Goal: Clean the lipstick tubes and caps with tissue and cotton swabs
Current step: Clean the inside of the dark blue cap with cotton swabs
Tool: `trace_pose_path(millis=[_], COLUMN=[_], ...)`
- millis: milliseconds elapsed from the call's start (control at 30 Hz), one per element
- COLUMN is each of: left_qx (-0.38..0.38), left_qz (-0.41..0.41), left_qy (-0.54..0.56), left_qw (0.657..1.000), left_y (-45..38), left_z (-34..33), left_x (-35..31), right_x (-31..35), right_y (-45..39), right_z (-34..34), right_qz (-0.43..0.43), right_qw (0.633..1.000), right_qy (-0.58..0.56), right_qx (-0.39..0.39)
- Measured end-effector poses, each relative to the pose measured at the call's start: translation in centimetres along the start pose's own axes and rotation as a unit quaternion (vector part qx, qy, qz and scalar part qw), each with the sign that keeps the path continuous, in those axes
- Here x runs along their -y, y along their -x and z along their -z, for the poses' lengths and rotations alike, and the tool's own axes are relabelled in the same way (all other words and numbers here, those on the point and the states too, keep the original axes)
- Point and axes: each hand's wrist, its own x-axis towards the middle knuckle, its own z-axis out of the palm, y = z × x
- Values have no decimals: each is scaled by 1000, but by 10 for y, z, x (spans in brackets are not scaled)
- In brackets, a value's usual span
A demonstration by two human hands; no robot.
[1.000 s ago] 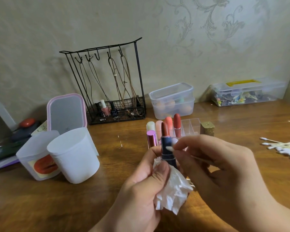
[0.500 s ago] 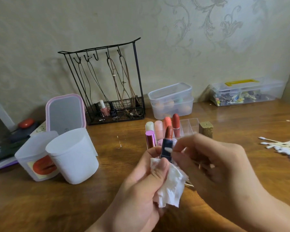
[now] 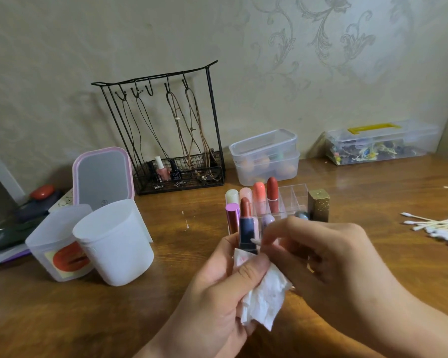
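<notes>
Left hand: my left hand [image 3: 217, 288] grips the dark lipstick tube [image 3: 247, 232] upright, thumb pressed on a crumpled tissue [image 3: 263, 298] wrapped round its base.
Right hand: my right hand [image 3: 329, 257] pinches a cotton swab [image 3: 256, 241] — its white tip touches the tube's right side.
Lipstick: red-brown bullet exposed, held above the worktop [image 3: 114, 319], just in front of the clear organiser [image 3: 295, 195] with other lipsticks.
Spare swabs: a pile [image 3: 440, 227] at 3 o'clock, well apart.
White cups: two [image 3: 114, 244] at 9 o'clock — near the pink-rimmed mirror [image 3: 102, 174].
</notes>
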Motion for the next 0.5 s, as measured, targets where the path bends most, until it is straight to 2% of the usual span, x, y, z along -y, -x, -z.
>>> trace_pose_path(millis=[133,333,500], left_qx=[-33,-41,-43], left_qz=[-2,8,10], left_qy=[-1,61,37], left_qw=[999,997,998], left_y=[2,2,2], left_z=[-3,-1,0], left_x=[-2,-4,-1], right_x=[-1,1,1], right_y=[-2,0,-3], right_z=[1,1,3], right_qz=[-18,-15,-25], right_qw=[999,998,995], right_qy=[14,31,35], right_qx=[-47,-56,-90])
